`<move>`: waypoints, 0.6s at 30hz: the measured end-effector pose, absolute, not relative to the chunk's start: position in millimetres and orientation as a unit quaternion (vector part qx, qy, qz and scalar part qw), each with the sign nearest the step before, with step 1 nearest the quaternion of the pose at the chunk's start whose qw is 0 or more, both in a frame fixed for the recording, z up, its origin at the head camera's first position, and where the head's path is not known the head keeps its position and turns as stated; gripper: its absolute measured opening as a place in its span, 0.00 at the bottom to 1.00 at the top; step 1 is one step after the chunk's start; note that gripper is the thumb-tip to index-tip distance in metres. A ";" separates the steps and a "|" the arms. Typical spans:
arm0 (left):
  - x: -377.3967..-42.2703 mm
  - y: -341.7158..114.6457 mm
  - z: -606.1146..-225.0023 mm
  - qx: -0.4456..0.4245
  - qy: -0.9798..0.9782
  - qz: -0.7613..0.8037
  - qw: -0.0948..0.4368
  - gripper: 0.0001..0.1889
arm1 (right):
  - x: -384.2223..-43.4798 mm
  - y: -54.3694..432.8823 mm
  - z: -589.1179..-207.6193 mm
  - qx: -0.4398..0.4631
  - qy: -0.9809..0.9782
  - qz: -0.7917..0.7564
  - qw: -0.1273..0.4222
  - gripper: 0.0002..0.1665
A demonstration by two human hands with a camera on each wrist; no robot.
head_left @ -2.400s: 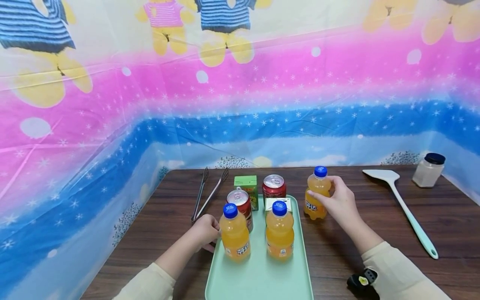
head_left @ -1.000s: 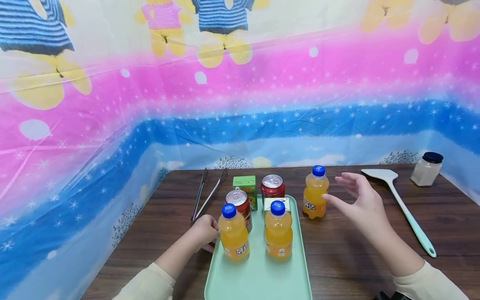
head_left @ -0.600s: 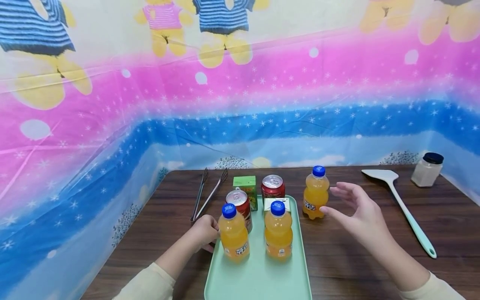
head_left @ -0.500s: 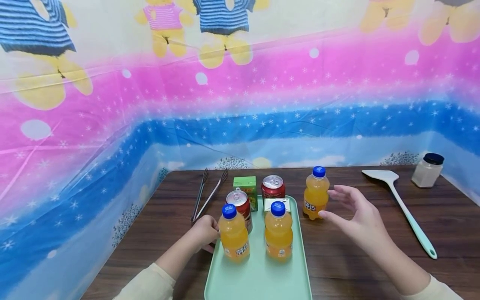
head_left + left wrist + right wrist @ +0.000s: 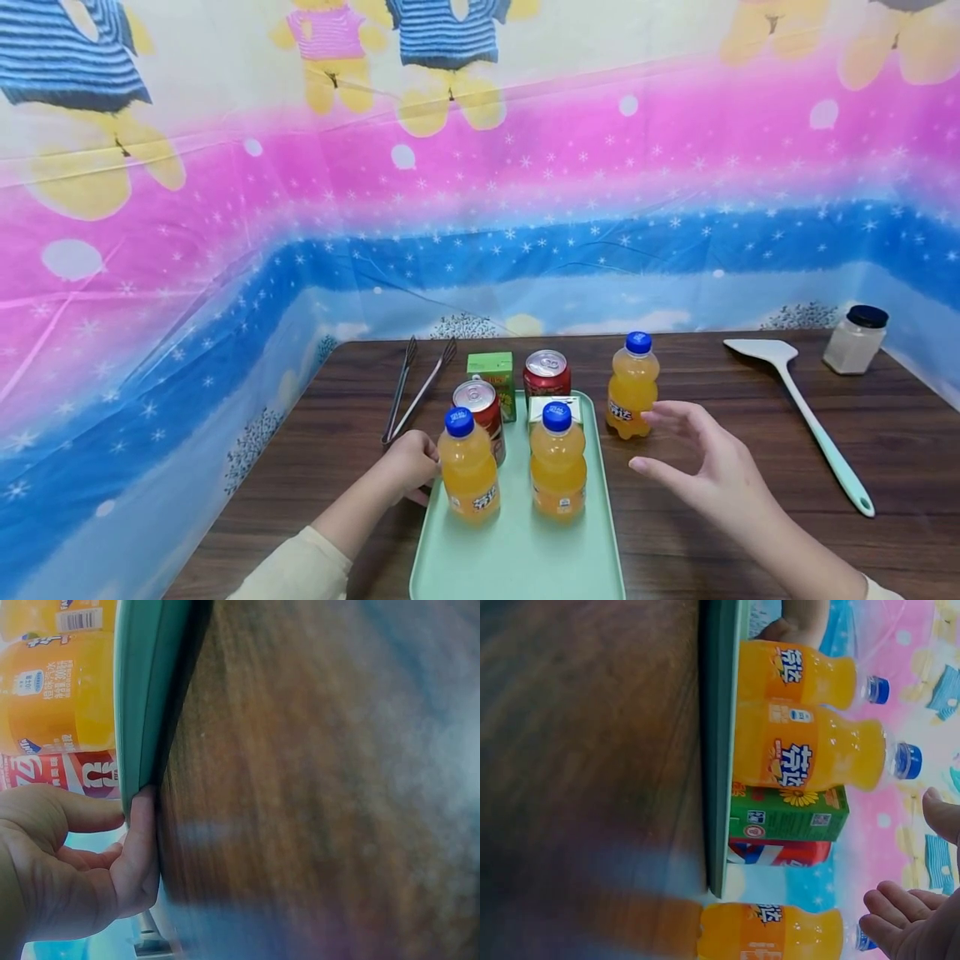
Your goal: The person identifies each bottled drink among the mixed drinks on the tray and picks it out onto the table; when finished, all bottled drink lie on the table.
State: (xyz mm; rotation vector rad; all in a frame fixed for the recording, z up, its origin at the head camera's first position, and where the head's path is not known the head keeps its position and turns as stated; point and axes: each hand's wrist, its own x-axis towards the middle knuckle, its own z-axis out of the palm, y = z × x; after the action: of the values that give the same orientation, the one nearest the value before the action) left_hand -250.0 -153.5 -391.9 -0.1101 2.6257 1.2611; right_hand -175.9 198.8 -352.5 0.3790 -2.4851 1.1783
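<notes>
On the left, my left hand [image 5: 408,467] pinches the left rim of a pale green tray [image 5: 517,562]; the left wrist view shows thumb and fingers [image 5: 142,832] on its edge. Two orange soda bottles [image 5: 468,475] with blue caps stand upright on the tray. Behind them are a red soda can [image 5: 482,404] and a drink carton [image 5: 555,408]. A third orange soda bottle [image 5: 632,392] stands on the table right of the tray. My right hand [image 5: 720,471] hovers just in front of that bottle, thumb and fingers apart, holding nothing.
A green drink carton [image 5: 498,375] and another red can [image 5: 547,375] are at the tray's far end. Metal tongs [image 5: 412,392] lie at the back left. To the right lie a spatula [image 5: 817,425] and a black-lidded jar [image 5: 857,340] of pale contents.
My right hand let go of the third bottle, drew back to the right, then came lower and leftward toward the tray's right side. My left hand stayed at the tray.
</notes>
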 end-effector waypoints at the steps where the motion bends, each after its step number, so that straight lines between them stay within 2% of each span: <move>1: -249.8 -153.5 -392.3 -0.036 0.895 0.430 0.112 0.07 | -174.7 198.7 -353.0 0.134 -0.880 0.419 0.178 0.37; 18: -250.7 -151.9 -390.6 -0.053 0.897 0.424 0.116 0.07 | -172.9 197.9 -356.9 0.160 -0.875 0.413 0.196 0.36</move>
State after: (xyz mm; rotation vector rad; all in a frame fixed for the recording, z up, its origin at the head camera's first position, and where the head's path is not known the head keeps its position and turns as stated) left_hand -250.7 -151.9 -390.6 -0.1565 2.6271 1.2410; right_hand -172.9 197.9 -356.9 0.4479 -2.4512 1.1563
